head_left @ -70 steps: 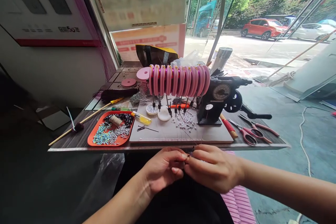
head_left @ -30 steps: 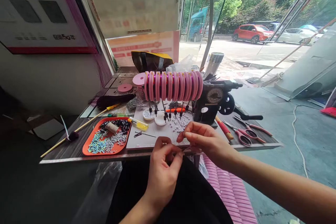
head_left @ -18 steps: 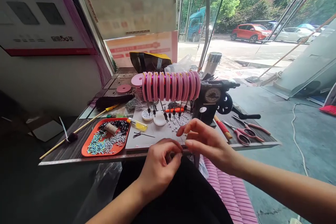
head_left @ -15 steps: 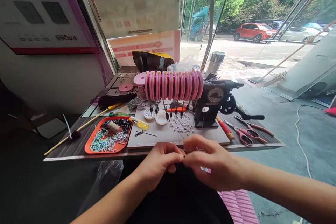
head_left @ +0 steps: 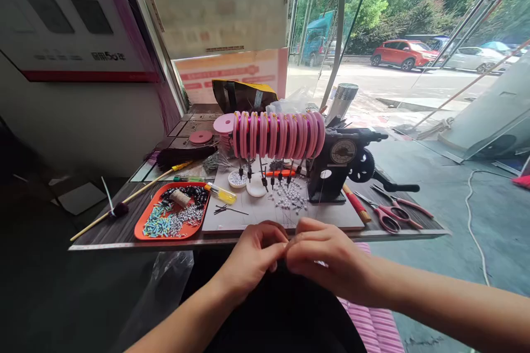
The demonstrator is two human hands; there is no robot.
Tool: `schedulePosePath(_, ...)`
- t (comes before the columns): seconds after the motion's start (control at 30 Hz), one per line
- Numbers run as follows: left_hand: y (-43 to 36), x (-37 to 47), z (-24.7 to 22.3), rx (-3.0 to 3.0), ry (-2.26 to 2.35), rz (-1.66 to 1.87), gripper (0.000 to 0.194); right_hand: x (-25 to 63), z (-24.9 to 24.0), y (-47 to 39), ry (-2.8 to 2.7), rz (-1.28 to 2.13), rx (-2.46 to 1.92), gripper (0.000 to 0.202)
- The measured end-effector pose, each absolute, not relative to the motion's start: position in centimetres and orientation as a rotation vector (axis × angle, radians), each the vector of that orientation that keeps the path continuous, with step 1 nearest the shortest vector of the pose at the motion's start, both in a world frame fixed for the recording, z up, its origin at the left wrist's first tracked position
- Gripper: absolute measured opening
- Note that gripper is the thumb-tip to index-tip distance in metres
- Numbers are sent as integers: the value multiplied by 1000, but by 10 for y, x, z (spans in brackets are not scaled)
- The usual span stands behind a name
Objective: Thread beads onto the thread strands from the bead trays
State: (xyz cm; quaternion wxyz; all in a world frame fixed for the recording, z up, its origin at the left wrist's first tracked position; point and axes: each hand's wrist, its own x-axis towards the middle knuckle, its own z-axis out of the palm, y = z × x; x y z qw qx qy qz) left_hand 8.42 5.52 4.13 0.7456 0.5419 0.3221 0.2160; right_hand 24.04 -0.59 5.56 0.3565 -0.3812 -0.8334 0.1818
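Note:
My left hand (head_left: 259, 253) and my right hand (head_left: 327, 258) meet fingertip to fingertip in front of the table's near edge. Both are closed in a pinch, and whatever lies between the fingertips is too small to make out. Just beyond them, a pale board (head_left: 265, 219) bears scattered white beads (head_left: 290, 194). Above it, a row of pink rings (head_left: 278, 135) sits on a black hand-cranked machine (head_left: 329, 179), with dark weighted ends hanging below.
An orange tray (head_left: 138, 226) of beads stands at the left, near a yellow lighter (head_left: 223, 194) and a wooden stick (head_left: 95, 223). Red-handled scissors (head_left: 389, 218) and pliers (head_left: 414, 207) lie at the right. A white cord (head_left: 474, 231) runs over the floor.
My right hand's raised fingers have curled down and closed nearer to my left fingertips. The view has shifted slightly.

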Motion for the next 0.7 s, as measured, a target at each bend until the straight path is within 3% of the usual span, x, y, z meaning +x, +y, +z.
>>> schedulePosePath(0.17,42,80,24,2115,776,1101,12,238,62,6,-1345,1252,-1028,19)
schedulePosePath(0.27,38,80,17,2606,618,1484,17,238,65,14,-1192,1391,-1029,22)
schedulePosePath(0.37,43,80,24,2723,407,1423,18,240,67,15,-1245,1366,-1079,21)
schedulePosePath(0.47,50,81,40,2115,562,1004,13,242,67,7,-1573,996,-1101,10)
schedulePosePath(0.57,56,82,49,1176,743,475,8,244,61,-2,-2212,246,-947,8)
schedulePosePath(0.63,59,84,48,909,743,315,5,244,55,-5,-2475,-214,-804,15)
schedulePosePath(0.7,61,84,45,883,741,286,5,243,50,-5,-2525,-437,-755,18)
